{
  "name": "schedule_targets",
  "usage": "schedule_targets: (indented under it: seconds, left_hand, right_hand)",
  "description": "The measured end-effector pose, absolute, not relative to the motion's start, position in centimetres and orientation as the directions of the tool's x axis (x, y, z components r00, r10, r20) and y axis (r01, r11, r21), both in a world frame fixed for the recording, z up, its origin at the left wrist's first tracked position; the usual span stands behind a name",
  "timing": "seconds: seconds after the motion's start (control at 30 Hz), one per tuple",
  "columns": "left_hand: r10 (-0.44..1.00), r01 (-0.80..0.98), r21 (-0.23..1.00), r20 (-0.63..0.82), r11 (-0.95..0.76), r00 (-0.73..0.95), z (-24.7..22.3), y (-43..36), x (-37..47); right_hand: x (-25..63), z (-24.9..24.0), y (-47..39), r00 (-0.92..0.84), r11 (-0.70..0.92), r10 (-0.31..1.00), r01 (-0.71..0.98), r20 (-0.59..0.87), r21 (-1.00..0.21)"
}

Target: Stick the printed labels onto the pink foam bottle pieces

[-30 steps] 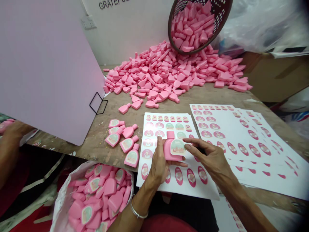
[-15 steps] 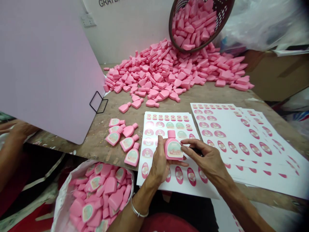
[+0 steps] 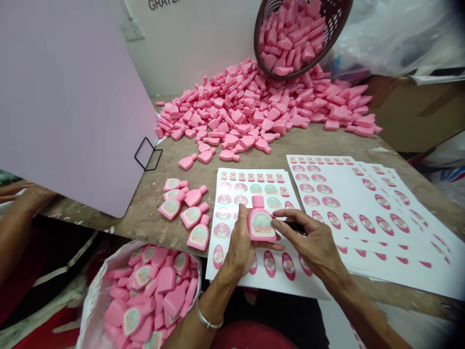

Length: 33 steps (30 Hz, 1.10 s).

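My left hand (image 3: 240,242) is wrapped round a small pink toy bottle (image 3: 262,236), held upright with its labelled face toward me. A pale green sticker with a pink border covers most of that face. At the label's right edge rest the thumb and forefinger of my right hand (image 3: 314,237). A slim black tool (image 3: 296,226) is gripped in that hand, mostly hidden by the fingers; its kind does not show. Beneath both hands lies a sticker sheet (image 3: 232,261) with oval and arched labels. Several labelled bottles (image 3: 199,235) lie left of it, beside one without a visible label.
A big heap of pink bottles (image 3: 236,116) spills from a tilted brown basket (image 3: 258,53). More sticker sheets (image 3: 348,186) overlap at right. A white sack (image 3: 95,291) of bottles stands below the table edge. A pale board (image 3: 72,97) hides part of another person's arm (image 3: 25,206).
My right fingers stay at the label's edge, with the black tool showing slightly more. The bottle has barely shifted.
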<state>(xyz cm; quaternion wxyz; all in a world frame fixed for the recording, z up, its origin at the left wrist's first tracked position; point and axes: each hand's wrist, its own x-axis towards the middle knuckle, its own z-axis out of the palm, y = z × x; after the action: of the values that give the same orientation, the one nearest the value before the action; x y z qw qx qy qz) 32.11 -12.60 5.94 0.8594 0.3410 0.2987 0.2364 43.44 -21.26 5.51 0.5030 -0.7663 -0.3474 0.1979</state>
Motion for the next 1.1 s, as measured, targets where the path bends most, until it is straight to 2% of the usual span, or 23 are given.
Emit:
schedule_targets:
  seconds: [0.27,0.33,0.4,0.47,0.6,0.67,0.8,0.97,1.03,1.1]
  left_hand:
    - [0.598,-0.221,0.771,-0.244,0.597,0.763,6.3,-12.6,31.7]
    - [0.586,-0.211,0.8,-0.206,0.562,0.784,6.1,-12.4,31.4]
    - [0.579,-0.203,0.805,-0.202,0.557,0.79,6.0,-12.3,31.1]
    - [0.563,-0.193,0.789,-0.221,0.583,0.797,6.0,-12.3,30.9]
    - [0.449,-0.124,0.774,-0.222,0.621,0.865,6.4,-12.5,30.5]
    - [0.419,-0.105,0.776,-0.217,0.622,0.882,6.6,-12.6,30.3]
    - [0.442,-0.143,0.731,-0.235,0.667,0.866,6.5,-12.4,29.7]
    - [0.478,-0.174,0.675,-0.294,0.717,0.828,5.7,-11.9,29.1]
    - [0.56,-0.159,0.744,-0.325,0.649,0.763,5.7,-11.5,28.8]
    - [0.667,-0.109,0.855,-0.31,0.508,0.677,6.0,-11.0,28.4]
  right_hand:
    - [42.9,5.6,-21.2,0.681,-0.255,0.729,0.368,0.072,-0.894]
    - [43.0,5.8,-21.4,0.679,-0.283,0.72,0.479,0.146,-0.831]
    - [43.4,6.0,-21.6,0.695,-0.368,0.669,0.618,0.263,-0.695]
    - [43.8,6.1,-21.5,0.71,-0.43,0.632,0.655,0.311,-0.622]
    - [44.2,6.0,-20.1,0.637,-0.288,0.765,0.471,0.095,-0.834]
    - [44.2,5.7,-19.3,0.619,-0.267,0.785,0.365,0.018,-0.892]
    - [44.4,5.2,-19.0,0.598,-0.291,0.795,0.22,-0.107,-0.931]
    - [44.7,5.1,-19.5,0.521,-0.321,0.841,0.257,-0.15,-0.912]
    - [44.1,5.2,-19.2,0.471,-0.34,0.858,0.223,-0.204,-0.913]
    - [43.3,5.3,-18.7,0.409,-0.334,0.883,0.198,-0.232,-0.922]
